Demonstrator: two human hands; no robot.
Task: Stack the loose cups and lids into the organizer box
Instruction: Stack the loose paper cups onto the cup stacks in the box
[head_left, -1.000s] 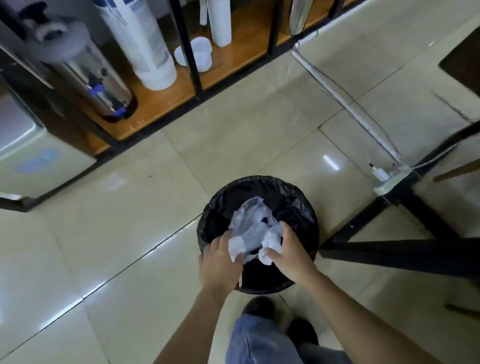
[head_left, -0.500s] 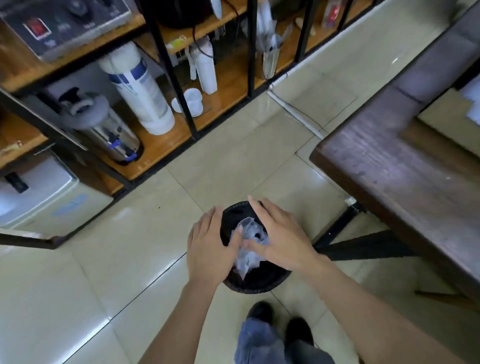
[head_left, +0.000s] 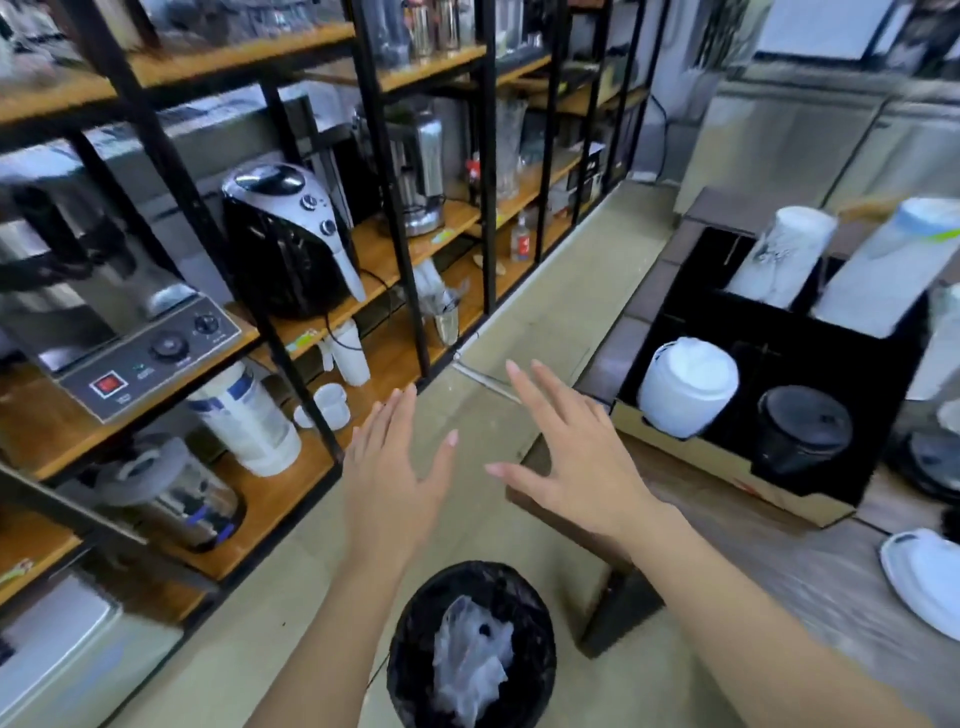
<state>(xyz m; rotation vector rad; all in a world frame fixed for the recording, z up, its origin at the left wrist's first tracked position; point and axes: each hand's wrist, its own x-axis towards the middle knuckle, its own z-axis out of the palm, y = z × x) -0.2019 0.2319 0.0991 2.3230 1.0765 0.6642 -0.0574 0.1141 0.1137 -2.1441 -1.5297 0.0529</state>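
Observation:
A black organizer box (head_left: 691, 457) with a cardboard base stands on the wooden table at the right. Its front compartments hold a stack of white lids (head_left: 688, 387) and a stack of black lids (head_left: 802, 428). Behind them lean two white cup stacks (head_left: 782, 254) (head_left: 883, 270). A loose white lid (head_left: 927, 582) lies on the table at the far right. My left hand (head_left: 395, 478) and my right hand (head_left: 576, 457) hover empty with spread fingers above the floor, left of the box.
A black-lined bin (head_left: 472, 644) with crumpled clear plastic stands on the floor below my hands. Black-framed wooden shelves (head_left: 322, 322) at the left carry an air fryer (head_left: 291, 234), appliances and white cups (head_left: 350, 351). The table corner (head_left: 524, 493) is under my right hand.
Both hands let go of the crumpled plastic, which now lies in the bin, and rose with fingers apart. The view lifted from the floor to the shelves and the organizer box.

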